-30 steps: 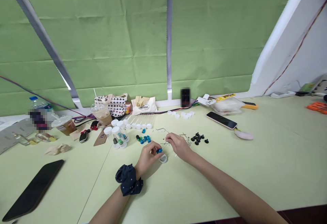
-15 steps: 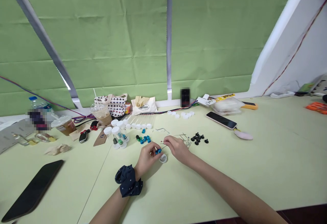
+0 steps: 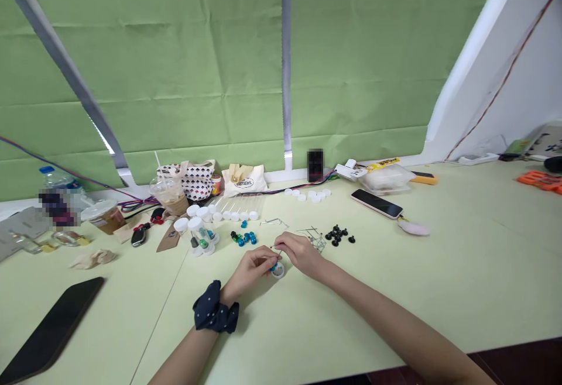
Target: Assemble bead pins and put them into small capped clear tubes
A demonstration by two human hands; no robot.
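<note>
My left hand is closed, with thumb and fingers pinching a small shiny blue piece, partly covered by the fingertips. Right beside it, my right hand pinches a thin metal wire that slants down to the blue piece. Whether the wire passes into the piece is too small to tell. Just under the fingertips a round white cap lies on the table, its hollow side up. More blue pieces lie beyond my left hand, and several thin metal wires lie behind my right hand.
Black knobbed pieces lie right of the wires. Clear tubes with white caps stand at left, with more tubes lying behind. A phone is at right, a black slab at front left. Drink cups stand at the back.
My two hands have drawn closer together. The blue piece has come lower, against the white cap, and the wire now points more steeply down. The whole view has shifted slightly.
</note>
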